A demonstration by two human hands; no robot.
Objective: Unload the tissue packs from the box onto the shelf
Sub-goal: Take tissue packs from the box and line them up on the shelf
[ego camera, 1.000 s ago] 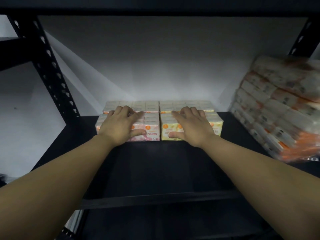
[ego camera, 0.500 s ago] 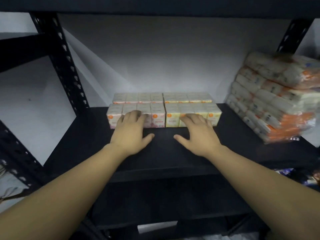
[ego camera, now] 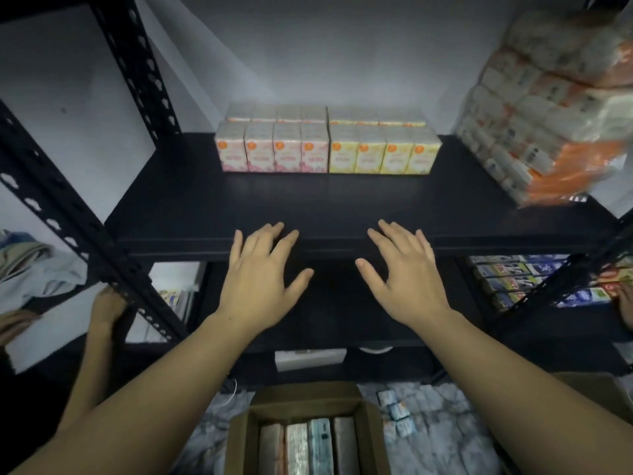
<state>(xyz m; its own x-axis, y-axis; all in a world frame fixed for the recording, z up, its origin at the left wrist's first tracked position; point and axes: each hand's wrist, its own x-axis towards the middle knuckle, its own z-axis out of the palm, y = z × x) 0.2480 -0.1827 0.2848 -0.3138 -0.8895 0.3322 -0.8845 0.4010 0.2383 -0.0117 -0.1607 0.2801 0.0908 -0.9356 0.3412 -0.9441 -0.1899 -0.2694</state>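
Both hands, left hand (ego camera: pixel 260 269) and right hand (ego camera: pixel 400 272), have withdrawn empty and splayed from the pink tissue packs (ego camera: pixel 272 152) and yellow tissue packs (ego camera: pixel 383 154) now left at the far shelf (ego camera: pixel 308 204), while the cardboard box (ego camera: pixel 305 437) below holds more packs.

Big wrapped bundle of orange-and-white packs (ego camera: pixel 548 108) leans at the rack's right end. Below right, blue and green packets (ego camera: pixel 520 279) sit in rows. Far left, crumpled cloth (ego camera: pixel 37 269), and another person's hand (ego camera: pixel 108 305) grips the perforated black upright (ego camera: pixel 73 221). Small loose packets (ego camera: pixel 397 411) lie on the floor.
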